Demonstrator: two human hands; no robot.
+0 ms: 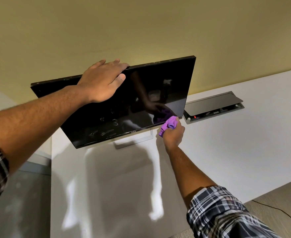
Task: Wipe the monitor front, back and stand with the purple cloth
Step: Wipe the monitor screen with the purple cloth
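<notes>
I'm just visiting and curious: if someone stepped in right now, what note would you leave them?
Left hand: grips the monitor by its top edge, steadying it.
Right hand: holds the bunched purple cloth at the screen's lower right corner.
The monitor stands on its stand on the white desk.
Done: cannot tell; smudges show low on the screen.
Left: those smudges, probably the back and stand.
</notes>
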